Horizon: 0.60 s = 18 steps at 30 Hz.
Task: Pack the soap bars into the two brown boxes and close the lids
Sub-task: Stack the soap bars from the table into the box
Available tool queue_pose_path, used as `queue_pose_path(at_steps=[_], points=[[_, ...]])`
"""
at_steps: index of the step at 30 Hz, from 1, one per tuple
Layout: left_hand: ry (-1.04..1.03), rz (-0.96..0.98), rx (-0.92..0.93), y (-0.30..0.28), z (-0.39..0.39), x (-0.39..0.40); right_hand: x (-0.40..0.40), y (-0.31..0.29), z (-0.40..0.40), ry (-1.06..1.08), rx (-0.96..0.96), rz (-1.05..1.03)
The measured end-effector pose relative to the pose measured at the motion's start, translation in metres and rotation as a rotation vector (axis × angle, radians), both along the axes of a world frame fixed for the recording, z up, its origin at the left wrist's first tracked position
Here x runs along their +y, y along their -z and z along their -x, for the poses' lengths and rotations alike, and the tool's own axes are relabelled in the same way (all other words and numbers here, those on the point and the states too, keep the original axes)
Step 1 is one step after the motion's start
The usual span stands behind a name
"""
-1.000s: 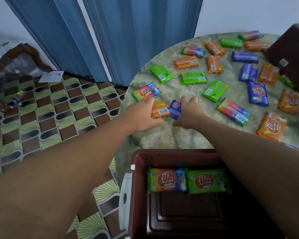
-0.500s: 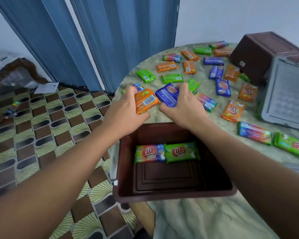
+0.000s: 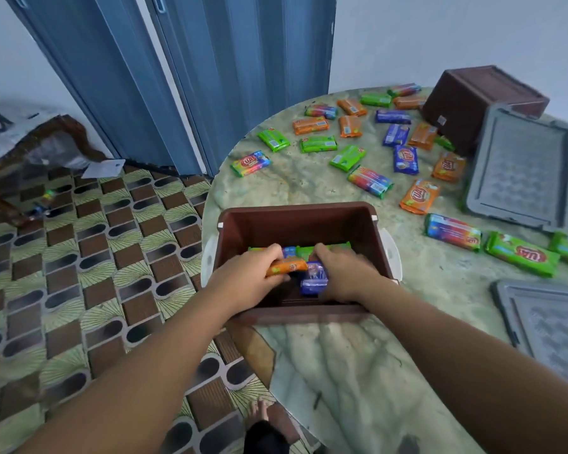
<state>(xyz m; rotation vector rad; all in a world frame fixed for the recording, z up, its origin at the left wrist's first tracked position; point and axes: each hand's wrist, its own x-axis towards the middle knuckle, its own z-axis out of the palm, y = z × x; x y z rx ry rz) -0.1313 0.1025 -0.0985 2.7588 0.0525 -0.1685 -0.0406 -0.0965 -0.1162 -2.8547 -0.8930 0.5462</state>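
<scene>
Soap bars were in both hands, down inside the near box (image 3: pixel 295 221). The left hand (image 3: pixel 253 276) had its fingers curled round an orange bar (image 3: pixel 286 267); the right hand (image 3: pixel 341 276) gripped a blue bar (image 3: pixel 313 280). Beyond the fingers, two bars (image 3: pixel 304 250) already lay against the box's far wall. The box sat at the near edge of a round table (image 3: pixel 309 185) with a green marbled top.

Loose bars (image 3: pixel 345 157) in green, orange, blue and rainbow wrappers were scattered over the far and right side of the table. A second brown box (image 3: pixel 479 103) stood at the far right, and two grey lids (image 3: pixel 518 168) lay on the right side. Left of the table was a brown-and-green patterned floor (image 3: pixel 79 273), with a blue folding door (image 3: pixel 184 77) behind.

Half a second before, both hands had held the same two bars above the far rim of the box; a second before, they were picking them up off the table.
</scene>
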Motion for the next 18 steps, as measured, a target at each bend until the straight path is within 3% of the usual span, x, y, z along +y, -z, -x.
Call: queue_pose_path(at_steps=[5,10,15,18], points=[[0.032,-0.103,0.081,0.005,-0.004,0.000,0.002,0.002,-0.003,0.020,0.024,0.013],[0.037,-0.079,0.310,0.020,-0.019,-0.004,0.003,0.003,-0.003,0.035,0.039,0.048],[-0.020,-0.046,0.184,0.023,-0.024,-0.002,0.005,0.001,-0.002,0.038,0.046,0.088],[0.000,-0.156,0.169,0.025,-0.023,-0.003,0.005,0.000,-0.002,0.043,0.057,0.085]])
